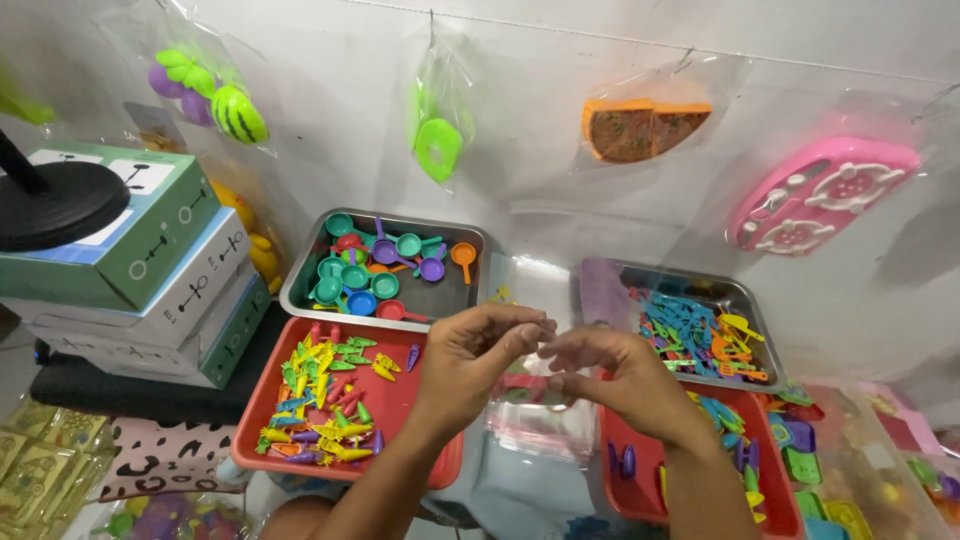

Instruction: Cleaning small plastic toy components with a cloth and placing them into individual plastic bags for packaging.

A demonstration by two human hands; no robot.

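Both hands pinched the top edge of a clear plastic bag (535,400), left hand (478,355) and right hand (612,375) nearly touching, bag hanging straight down between two red trays. Left red tray (420,385) had tiny toy veggies, steel tray (455,295) behind it held little pans. Pretty cramped honestly.

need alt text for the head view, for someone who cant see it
Two bare hands, left hand and right hand, pinch open a clear plastic bag above trays of small colourful plastic toys: a red tray of toy vegetables and a metal tray of toy pans.
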